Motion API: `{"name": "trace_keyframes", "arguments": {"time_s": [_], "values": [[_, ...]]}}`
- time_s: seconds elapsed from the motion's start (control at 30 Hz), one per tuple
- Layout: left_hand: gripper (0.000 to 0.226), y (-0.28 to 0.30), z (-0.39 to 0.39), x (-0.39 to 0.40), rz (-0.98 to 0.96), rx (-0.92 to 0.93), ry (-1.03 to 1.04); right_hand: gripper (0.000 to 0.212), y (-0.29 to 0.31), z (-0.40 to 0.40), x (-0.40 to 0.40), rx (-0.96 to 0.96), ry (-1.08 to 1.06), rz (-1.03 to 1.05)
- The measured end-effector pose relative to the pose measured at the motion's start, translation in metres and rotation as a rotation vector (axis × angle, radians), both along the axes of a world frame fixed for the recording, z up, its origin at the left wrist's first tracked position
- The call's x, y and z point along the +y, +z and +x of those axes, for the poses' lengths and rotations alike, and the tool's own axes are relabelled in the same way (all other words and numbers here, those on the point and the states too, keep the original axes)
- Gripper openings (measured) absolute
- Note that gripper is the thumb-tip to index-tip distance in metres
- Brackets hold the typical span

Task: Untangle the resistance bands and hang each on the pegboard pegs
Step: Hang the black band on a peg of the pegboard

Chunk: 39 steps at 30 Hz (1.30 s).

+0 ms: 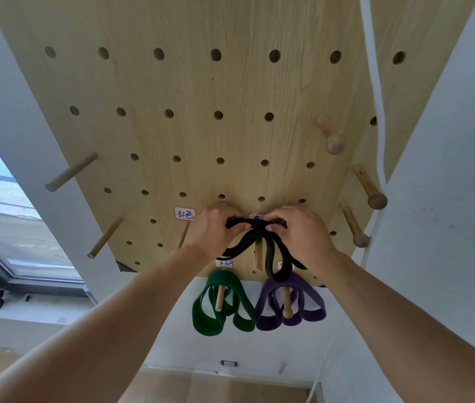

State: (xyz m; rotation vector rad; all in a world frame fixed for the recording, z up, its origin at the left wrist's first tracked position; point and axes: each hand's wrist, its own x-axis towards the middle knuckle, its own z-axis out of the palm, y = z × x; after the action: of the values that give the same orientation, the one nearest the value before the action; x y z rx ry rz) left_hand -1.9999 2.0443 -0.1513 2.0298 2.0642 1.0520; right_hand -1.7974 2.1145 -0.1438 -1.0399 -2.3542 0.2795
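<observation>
Both hands are raised against the lower part of the pale wooden pegboard point(230, 91); the left hand point(213, 231) and the right hand point(300, 231) each pinch the gathered top of a black fabric resistance band point(259, 239) between curled fingers and thumb, knuckles nearly meeting at the centre; the band's loops hang below the hands, crossing in front of a plain wooden peg point(257, 257); beneath, a dark green resistance band point(221, 309) hangs in folds on its own short peg, and just beside it a purple resistance band point(291, 306) hangs on a knobbed peg; a white handwritten label point(184, 213) sits left of the left hand; knob-ended wooden pegs point(370, 187) project along the board's right edge; a window point(3, 216) lies at far left.
</observation>
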Motion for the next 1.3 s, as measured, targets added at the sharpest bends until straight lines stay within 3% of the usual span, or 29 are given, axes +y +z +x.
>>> {"name": "trace_keyframes", "arguments": {"time_s": [0.17, 0.27, 0.43, 0.7, 0.8, 0.93, 1.1, 1.3], "values": [[0.053, -0.004, -0.002, -0.011, -0.123, 0.007, -0.078, 0.023, -0.004, 0.010, -0.001, 0.081, 0.054, -0.070], [0.057, -0.005, -0.003, -0.012, -0.141, 0.028, -0.084, 0.029, -0.003, 0.013, -0.004, 0.085, 0.090, -0.115], [0.050, -0.016, 0.007, -0.009, -0.033, 0.130, -0.021, 0.045, -0.010, 0.014, -0.005, -0.040, 0.097, -0.056], [0.032, -0.032, 0.010, -0.003, 0.227, 0.206, 0.102, 0.036, -0.035, 0.001, -0.005, 0.120, -0.037, 0.190], [0.036, -0.034, 0.011, -0.005, 0.211, 0.265, 0.159, 0.036, -0.035, -0.001, -0.006, 0.123, -0.036, 0.170], [0.038, -0.029, 0.008, -0.003, 0.209, 0.157, 0.123, 0.036, -0.028, 0.006, -0.004, 0.090, 0.054, 0.133], [0.026, -0.021, 0.015, -0.001, 0.266, 0.169, 0.055, 0.029, -0.030, -0.002, -0.002, 0.106, -0.017, 0.254], [0.019, -0.012, 0.015, 0.004, 0.211, 0.121, 0.145, 0.021, -0.029, -0.009, -0.001, 0.173, -0.079, 0.236]]}}
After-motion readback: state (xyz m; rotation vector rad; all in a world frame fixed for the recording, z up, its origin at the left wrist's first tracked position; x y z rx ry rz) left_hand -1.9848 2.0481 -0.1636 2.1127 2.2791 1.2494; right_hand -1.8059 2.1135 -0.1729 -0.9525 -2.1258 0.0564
